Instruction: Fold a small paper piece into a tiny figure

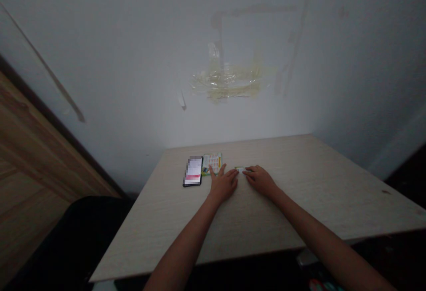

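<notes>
The table (239, 233) is extending below and beyond both hands. The left hand (224, 184) is lying palm down with its fingers spread; the right hand (261, 180) is facing it with bent fingers. The small card (240, 170) is lying between the two hands, at their fingertips; whether they are gripping it or only pressing it cannot be told.

Caution: if the hands are pulling unevenly, the small card could be creasing or tearing; its slight size could be leaving the fingertips little to hold.

The printed sheet (213, 159) is lying just beyond the left hand, with a spread finger crossing it. Caution: if that hand is sliding leftward, the finger could be dragging the sheet into the phone (193, 171), which is lying farther left, close beside it.

Containers: none is showing clearly, so no contents are being listed; darkness is hiding detail under the table. Well beyond both hands, clear tape (233, 80) is clinging to the wall (133, 82).
</notes>
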A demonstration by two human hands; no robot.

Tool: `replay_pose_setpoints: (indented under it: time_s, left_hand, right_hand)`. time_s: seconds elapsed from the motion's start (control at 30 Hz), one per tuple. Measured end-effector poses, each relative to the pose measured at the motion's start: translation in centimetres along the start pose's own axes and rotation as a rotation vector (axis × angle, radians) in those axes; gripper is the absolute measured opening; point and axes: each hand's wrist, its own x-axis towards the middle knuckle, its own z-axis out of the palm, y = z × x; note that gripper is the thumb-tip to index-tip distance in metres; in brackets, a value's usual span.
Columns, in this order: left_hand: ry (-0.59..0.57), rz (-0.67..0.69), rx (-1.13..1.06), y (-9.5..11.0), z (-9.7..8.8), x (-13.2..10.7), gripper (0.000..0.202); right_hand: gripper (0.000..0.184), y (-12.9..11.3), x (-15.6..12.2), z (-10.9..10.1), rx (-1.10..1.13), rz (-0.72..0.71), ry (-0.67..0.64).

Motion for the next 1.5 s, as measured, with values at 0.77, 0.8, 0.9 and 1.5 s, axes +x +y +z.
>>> replay_pose_setpoints:
  time_s: [0.77,0.8,0.9,1.5]
  left_hand:
    - [0.036,-0.101,0.056,-0.04,-0.02,-0.10,0.044]
    - [0.031,-0.108,0.057,-0.06,0.01,-0.07,0.045]
    - [0.016,-0.117,0.050,-0.11,0.08,0.00,0.045]
    - [0.047,0.032,-0.055,-0.06,-0.24,0.04,0.035]
  right_hand:
    - [0.032,-0.07,-0.09,-0.23,0.009,-0.004,0.004]
    - [0.032,-0.06,-0.08,-0.25,0.012,-0.003,0.002]
    - [0.032,-0.11,-0.09,-0.31,0.017,0.001,0.006]
    - [0.031,-0.07,-0.25,-0.16,0.057,0.015,0.030]
